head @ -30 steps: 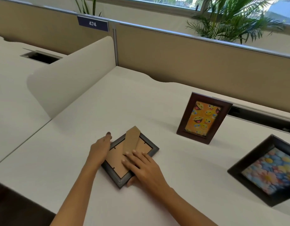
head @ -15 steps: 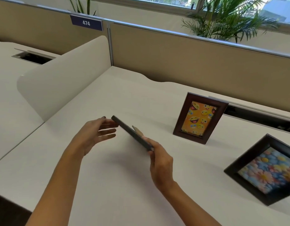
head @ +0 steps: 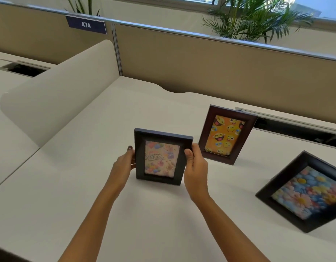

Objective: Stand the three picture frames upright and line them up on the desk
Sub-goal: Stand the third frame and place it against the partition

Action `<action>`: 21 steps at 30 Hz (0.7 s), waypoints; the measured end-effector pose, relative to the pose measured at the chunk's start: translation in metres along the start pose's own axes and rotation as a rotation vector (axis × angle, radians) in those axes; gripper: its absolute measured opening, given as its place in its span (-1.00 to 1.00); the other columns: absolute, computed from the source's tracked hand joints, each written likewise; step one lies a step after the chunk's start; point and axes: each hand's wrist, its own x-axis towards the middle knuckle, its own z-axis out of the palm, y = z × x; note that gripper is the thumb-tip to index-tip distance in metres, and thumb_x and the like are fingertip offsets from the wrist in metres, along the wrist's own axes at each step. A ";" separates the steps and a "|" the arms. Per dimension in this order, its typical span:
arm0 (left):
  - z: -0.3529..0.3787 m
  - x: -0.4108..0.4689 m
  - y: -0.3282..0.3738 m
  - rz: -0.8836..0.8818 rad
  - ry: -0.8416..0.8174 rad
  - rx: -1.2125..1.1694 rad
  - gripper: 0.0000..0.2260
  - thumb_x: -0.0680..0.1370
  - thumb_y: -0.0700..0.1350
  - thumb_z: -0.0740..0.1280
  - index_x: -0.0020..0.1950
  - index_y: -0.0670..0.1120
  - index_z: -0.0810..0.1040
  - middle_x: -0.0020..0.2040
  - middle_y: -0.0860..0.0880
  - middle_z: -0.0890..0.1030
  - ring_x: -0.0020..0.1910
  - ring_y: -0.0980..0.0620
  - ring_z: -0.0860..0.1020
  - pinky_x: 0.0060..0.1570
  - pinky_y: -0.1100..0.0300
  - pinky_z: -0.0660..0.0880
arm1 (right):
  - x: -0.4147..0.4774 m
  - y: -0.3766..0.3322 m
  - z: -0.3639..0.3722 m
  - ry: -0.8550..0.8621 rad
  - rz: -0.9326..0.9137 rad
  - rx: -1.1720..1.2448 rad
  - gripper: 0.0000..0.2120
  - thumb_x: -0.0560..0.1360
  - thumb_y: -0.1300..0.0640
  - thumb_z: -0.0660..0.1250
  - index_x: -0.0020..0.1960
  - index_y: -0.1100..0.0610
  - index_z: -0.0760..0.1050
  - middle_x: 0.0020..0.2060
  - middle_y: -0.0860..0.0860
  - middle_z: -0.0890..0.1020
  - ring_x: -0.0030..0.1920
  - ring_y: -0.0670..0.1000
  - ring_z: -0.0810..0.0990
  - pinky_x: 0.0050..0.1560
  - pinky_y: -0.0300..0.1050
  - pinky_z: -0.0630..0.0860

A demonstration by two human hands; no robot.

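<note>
A dark frame with a birthday picture (head: 160,157) stands upright facing me in the middle of the white desk (head: 68,186). My left hand (head: 123,165) grips its left edge and my right hand (head: 195,167) grips its right edge. Whether its bottom edge rests on the desk I cannot tell. Behind and to the right, a brown frame with yellow smiley faces (head: 226,134) stands upright on its own. At the far right a black frame with a flower picture (head: 305,191) lies tilted back, face up.
A curved white divider (head: 55,91) bounds the desk on the left. A tan partition (head: 201,63) runs along the back, with a cable slot (head: 295,127) at the back right. Plants stand behind the partition.
The birthday frame lay face down under both hands, was lifted and turned over, and now stands upright with its picture toward me, held at both sides.
</note>
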 end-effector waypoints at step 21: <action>0.009 -0.015 -0.016 -0.031 -0.103 -0.377 -0.58 0.57 0.24 -0.08 0.14 0.15 0.50 0.10 0.14 0.61 0.13 0.14 0.55 0.13 0.19 0.42 | 0.010 -0.004 0.001 -0.099 0.156 0.089 -0.80 0.62 0.08 0.03 0.07 -0.19 0.35 -0.08 -0.26 0.55 0.02 -0.34 0.53 -0.16 -0.40 0.55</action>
